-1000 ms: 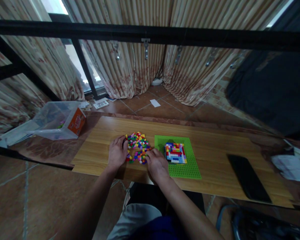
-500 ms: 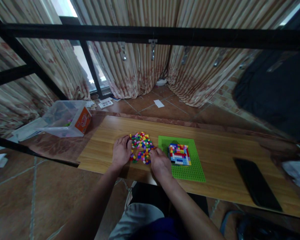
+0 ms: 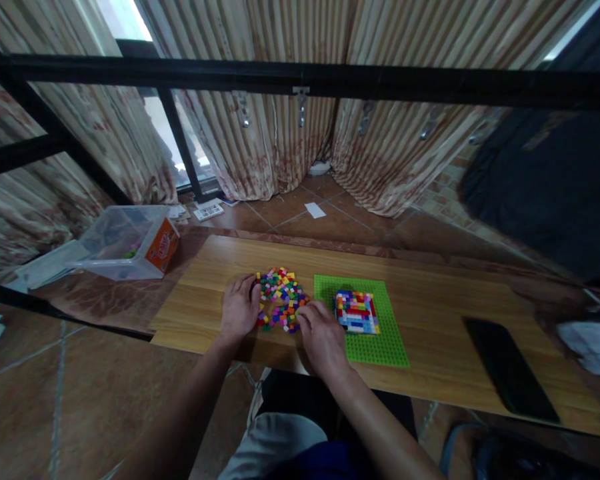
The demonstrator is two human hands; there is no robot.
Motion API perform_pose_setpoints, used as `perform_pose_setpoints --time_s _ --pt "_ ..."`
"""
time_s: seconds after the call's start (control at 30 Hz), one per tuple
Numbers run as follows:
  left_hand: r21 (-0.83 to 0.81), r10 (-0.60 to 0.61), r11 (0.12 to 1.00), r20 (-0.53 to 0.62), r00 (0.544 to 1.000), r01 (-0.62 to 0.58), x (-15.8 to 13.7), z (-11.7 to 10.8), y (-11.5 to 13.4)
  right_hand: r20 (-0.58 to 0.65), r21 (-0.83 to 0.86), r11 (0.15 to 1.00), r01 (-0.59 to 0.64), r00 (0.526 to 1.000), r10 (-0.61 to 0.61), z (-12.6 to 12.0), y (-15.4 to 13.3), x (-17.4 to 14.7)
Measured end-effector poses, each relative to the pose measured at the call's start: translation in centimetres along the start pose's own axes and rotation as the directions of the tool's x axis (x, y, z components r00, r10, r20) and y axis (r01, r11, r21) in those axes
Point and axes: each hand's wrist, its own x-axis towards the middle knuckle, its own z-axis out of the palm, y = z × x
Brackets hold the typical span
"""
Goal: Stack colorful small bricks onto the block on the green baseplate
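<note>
Small multicoloured toy bricks (image 3: 281, 288) lie in a loose pile on the wooden board. At the pile's left edge rests my left hand (image 3: 241, 309), fingers apart and slightly bent, holding nothing that I can see. My right hand (image 3: 323, 335) is at the pile's right edge, its thumb and fingertips drawn together low over the bricks. What sits between those fingertips is too small to make out. Just right of that hand is a green studded baseplate (image 3: 378, 351). A rectangular block of joined bricks (image 3: 357, 312) in many colours stands on it.
A clear plastic bin (image 3: 125, 263) with an orange label stands left of the wooden board (image 3: 435, 313). A black flat slab (image 3: 510, 370) lies at the board's right, near white crumpled material (image 3: 587, 343). A black metal bar (image 3: 280, 77) crosses in front of the curtains.
The view has shifted slightly. My right hand's fingers have loosened a little at the pile's right edge. My left hand stays at the left edge, and the brick block looks the same.
</note>
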Motion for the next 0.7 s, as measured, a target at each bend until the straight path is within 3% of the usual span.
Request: perform_pose_setpoints --time_s 0.1,0.2,0.37,0.47,0.7 --pt "0.003 0.005 1.000 0.003 1.000 -0.005 0.0 0.0 -0.1 -0.085 0.125 0.992 -0.012 0.996 0.023 -2.5 -0.2 -0.8" --pt "0.000 0.009 1.000 0.009 1.000 -0.009 0.1 0.0 -0.2 -0.173 0.194 0.976 -0.102 0.975 0.137 -5.1 1.2 -1.6" --pt "0.009 -0.013 1.000 0.030 0.999 0.012 0.2 -0.1 0.0 -0.300 0.218 0.917 -0.335 0.871 0.390 -8.0 6.5 -2.2" --pt "0.021 -0.028 0.999 0.037 0.999 0.027 0.3 -0.2 0.0 -0.328 0.238 0.892 -0.384 0.833 0.446 -8.5 9.0 -2.1" --pt "0.024 -0.005 1.000 0.029 1.000 0.004 0.4 0.0 -0.4 -0.271 0.167 0.917 -0.361 0.878 0.395 -8.4 10.2 -0.9"
